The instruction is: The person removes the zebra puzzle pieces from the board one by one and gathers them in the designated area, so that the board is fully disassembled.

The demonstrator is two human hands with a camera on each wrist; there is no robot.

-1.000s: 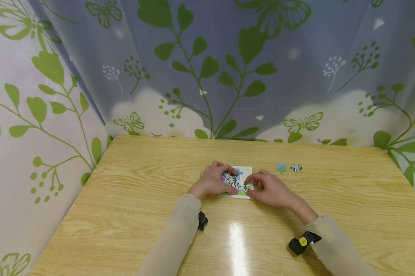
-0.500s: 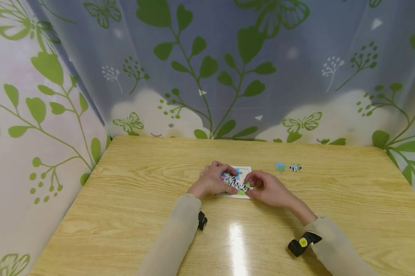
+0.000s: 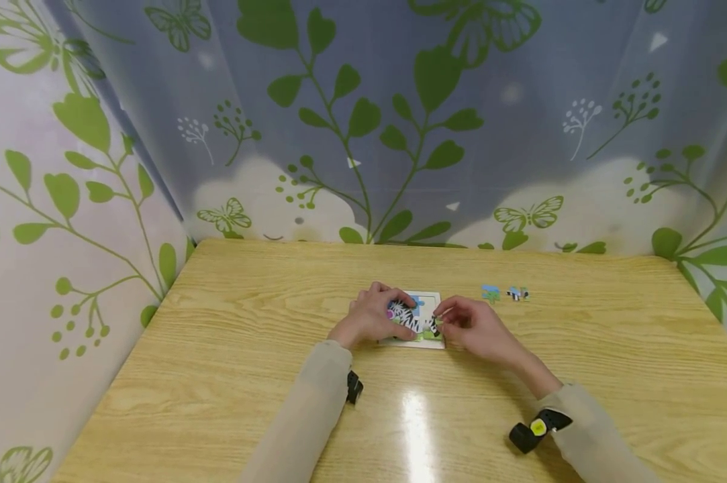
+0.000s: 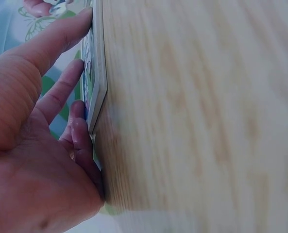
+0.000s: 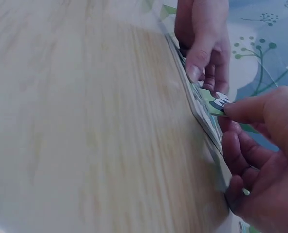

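Note:
A small jigsaw puzzle in a white-rimmed tray (image 3: 426, 345) lies on the table, showing part of a black-and-white striped animal with blue and green areas. My left hand (image 3: 375, 314) spans its left side, thumb and fingertips resting on the picture. From the right, my right hand (image 3: 478, 329) pinches a puzzle piece (image 5: 215, 103) between thumb and index finger. This piece is green with black and white stripes, and it is tilted up over the tray's right part. In the left wrist view the left thumb (image 4: 68, 36) reaches along the tray edge. The left palm hides some of the picture.
Two loose puzzle pieces lie on the wooden table (image 3: 248, 302) beyond the right hand: a blue and green one (image 3: 491, 293) and a blue, black and white one (image 3: 517, 294). A leaf-patterned curtain (image 3: 363, 134) hangs behind the table.
My right hand has drawn slightly right and away from the tray, with the pinched piece now tilted up from the picture. The left hand keeps its place on the tray.

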